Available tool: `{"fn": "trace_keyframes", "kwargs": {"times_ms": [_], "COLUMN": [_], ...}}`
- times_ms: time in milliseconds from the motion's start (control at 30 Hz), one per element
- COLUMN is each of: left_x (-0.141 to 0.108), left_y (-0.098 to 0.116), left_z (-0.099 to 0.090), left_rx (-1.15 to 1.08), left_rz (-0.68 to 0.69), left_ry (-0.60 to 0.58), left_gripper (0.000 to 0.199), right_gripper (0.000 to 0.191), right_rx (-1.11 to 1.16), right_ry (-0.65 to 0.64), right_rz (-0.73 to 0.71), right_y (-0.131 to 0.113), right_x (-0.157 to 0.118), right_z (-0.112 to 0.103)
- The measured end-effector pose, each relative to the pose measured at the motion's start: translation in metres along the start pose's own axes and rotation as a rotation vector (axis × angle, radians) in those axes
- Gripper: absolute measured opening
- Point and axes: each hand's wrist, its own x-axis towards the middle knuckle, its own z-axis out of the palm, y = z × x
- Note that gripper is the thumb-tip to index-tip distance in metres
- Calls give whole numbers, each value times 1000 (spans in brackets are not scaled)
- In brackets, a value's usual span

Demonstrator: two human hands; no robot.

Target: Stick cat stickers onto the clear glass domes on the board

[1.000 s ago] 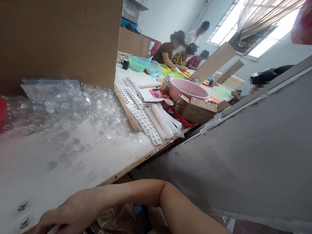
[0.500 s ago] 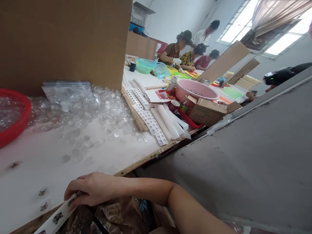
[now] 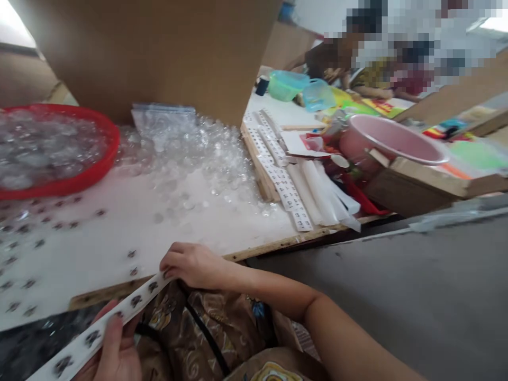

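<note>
A white sticker strip (image 3: pixel 83 338) with a row of dark little pictures stretches slantwise across the lower left, above my lap. My left hand (image 3: pixel 119 346) grips it from below, thumb pressed on its face. At the strip's upper end, my right hand (image 3: pixel 194 264) pinches it between thumb and fingers, close to the table edge. Left of my hands, several clear discs with dark pictures (image 3: pixel 28 283) lie scattered on the white table (image 3: pixel 115 222). Past them is a heap of plain clear discs (image 3: pixel 214 153).
A red basin (image 3: pixel 113 145) full of clear discs stands at the left. Behind the heap rises a cardboard sheet (image 3: pixel 170 53). More sticker strips (image 3: pixel 281 185), a pink basin (image 3: pixel 381 143) and a cardboard box (image 3: pixel 420 188) sit to the right. Other people work farther back.
My view has swung left and down, so the red basin and my left hand on the strip now show. The right hand keeps its pinch on the strip.
</note>
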Motion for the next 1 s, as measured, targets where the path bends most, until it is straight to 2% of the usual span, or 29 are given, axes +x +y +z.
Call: {"fn": "trace_keyframes", "kwargs": {"times_ms": [33, 167, 267, 333, 433, 500, 600, 867, 1000], "left_x": [-2, -2, 2, 4, 3, 0, -4, -8, -8], "left_y": [2, 4, 0, -3, -7, -8, -9, -10, -9], "left_z": [2, 3, -5, -10, -14, -14, -12, -14, -14], "left_rx": [-42, -71, -92, -112, -137, -143, -142, -131, -132], "left_rz": [1, -36, -39, -35, -50, -63, -70, -64, -71], "left_ry": [44, 80, 97, 97, 92, 84, 64, 53, 54], "left_gripper": [26, 28, 26, 24, 24, 24, 24, 25, 24], "right_gripper": [12, 12, 8, 6, 11, 13, 13, 7, 4], "right_rx": [0, -10, 150, 298, 443, 503, 516, 262, 107], "right_ry": [-2, 35, 144, 289, 464, 427, 280, 210, 187], "right_rz": [3, -27, -39, 76, 374, 495, 539, 579, 544], "right_y": [-1, -7, -1, 15, 52, 75, 91, 80, 74], "right_x": [0, -3, -3, 0, 6, 9, 11, 23, 22], "right_z": [2, 11, 7, -3, -19, -23, -19, -12, -9]}}
